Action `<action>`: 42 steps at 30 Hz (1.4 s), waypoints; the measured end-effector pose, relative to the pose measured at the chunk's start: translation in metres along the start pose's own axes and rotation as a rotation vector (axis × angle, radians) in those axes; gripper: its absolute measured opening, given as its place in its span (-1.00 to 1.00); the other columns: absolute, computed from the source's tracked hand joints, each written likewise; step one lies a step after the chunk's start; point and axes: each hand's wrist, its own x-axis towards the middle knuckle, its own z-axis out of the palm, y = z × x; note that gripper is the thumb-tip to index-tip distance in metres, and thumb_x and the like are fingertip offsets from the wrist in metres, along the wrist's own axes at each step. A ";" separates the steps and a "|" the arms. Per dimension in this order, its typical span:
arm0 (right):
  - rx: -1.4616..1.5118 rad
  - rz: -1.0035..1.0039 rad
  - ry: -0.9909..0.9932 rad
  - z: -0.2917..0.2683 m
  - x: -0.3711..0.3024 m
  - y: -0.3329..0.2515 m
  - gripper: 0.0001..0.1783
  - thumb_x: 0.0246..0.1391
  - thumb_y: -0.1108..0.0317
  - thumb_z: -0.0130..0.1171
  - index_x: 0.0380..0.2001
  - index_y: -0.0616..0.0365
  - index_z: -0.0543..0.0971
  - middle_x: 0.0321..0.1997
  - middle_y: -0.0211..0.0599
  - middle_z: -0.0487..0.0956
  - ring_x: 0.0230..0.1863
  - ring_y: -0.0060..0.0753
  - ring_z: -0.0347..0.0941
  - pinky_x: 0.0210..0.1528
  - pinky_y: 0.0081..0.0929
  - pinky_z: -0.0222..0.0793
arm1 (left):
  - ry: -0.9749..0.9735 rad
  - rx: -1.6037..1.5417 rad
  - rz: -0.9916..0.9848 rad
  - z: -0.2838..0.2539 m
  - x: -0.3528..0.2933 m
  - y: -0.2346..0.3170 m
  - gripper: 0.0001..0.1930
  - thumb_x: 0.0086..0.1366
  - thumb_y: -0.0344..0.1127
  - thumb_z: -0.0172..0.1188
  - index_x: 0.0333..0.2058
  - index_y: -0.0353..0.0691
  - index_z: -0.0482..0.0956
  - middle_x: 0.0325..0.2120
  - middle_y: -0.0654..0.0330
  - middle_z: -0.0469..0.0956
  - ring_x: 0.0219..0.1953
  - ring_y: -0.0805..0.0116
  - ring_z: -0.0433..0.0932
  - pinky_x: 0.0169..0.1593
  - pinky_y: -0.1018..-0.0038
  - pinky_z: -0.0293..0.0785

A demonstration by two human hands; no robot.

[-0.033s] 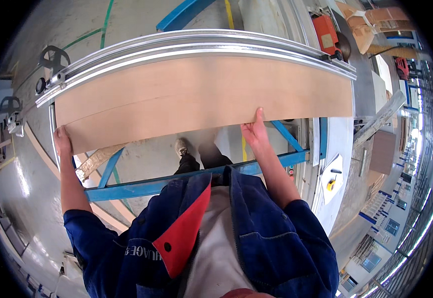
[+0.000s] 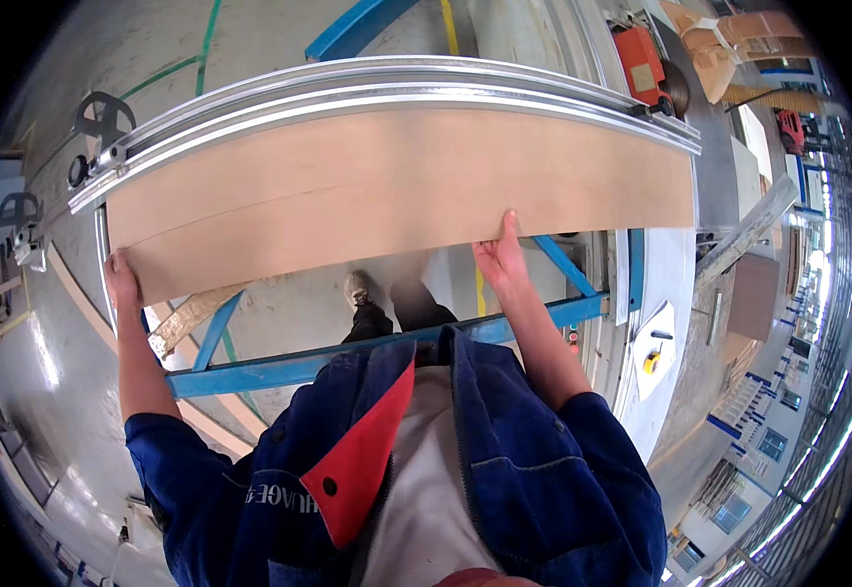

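Observation:
A long light-brown wooden board [image 2: 387,186] lies across a saw's sliding table, its far edge along the silver metal fence [image 2: 397,88]. A thin line runs lengthwise over its left part. My left hand [image 2: 123,279] grips the board's near left corner. Farther right, my right hand [image 2: 501,256] holds the near edge, thumb on top and fingers curled underneath, partly hidden by the board. Below the board shows the blue frame [image 2: 289,372] of the table.
A black handwheel-like knob [image 2: 105,115] sits at the fence's left end. At the right are a red machine part [image 2: 643,68] and white paper [image 2: 649,372] with a yellow tape measure [image 2: 652,363]. A wood strip [image 2: 191,318] lies under the board's left end. My shoe [image 2: 357,290] is below.

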 end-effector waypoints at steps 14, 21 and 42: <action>0.006 -0.002 -0.084 -0.013 0.005 0.003 -0.45 0.28 -0.05 -0.04 0.20 0.04 0.33 0.22 -0.34 0.42 0.24 -0.32 0.32 0.30 -0.28 0.28 | 0.076 -0.533 -0.404 -0.014 -0.005 0.027 -0.61 0.13 -0.12 0.34 -0.13 -0.22 0.67 -0.31 0.22 0.62 -0.38 0.41 0.51 -0.25 0.41 0.49; 0.000 0.031 -0.061 0.006 -0.003 0.006 -0.47 0.31 -0.05 -0.08 0.20 0.02 0.34 0.22 -0.37 0.42 0.23 -0.35 0.32 0.29 -0.29 0.29 | 0.119 -0.431 -0.407 -0.019 0.003 0.016 -0.61 0.11 -0.11 0.33 -0.10 -0.12 0.68 -0.21 0.14 0.65 -0.21 0.34 0.61 -0.12 0.40 0.52; -0.073 0.034 -0.143 -0.039 0.027 -0.011 -0.40 0.30 -0.13 -0.16 0.22 0.04 0.34 0.22 -0.37 0.45 0.19 -0.36 0.39 0.19 -0.34 0.38 | 0.420 -0.607 -0.337 0.005 -0.152 0.033 -0.26 0.24 -0.11 0.26 0.20 -0.52 0.17 -0.21 -0.01 0.56 -0.25 0.25 0.58 -0.14 0.41 0.50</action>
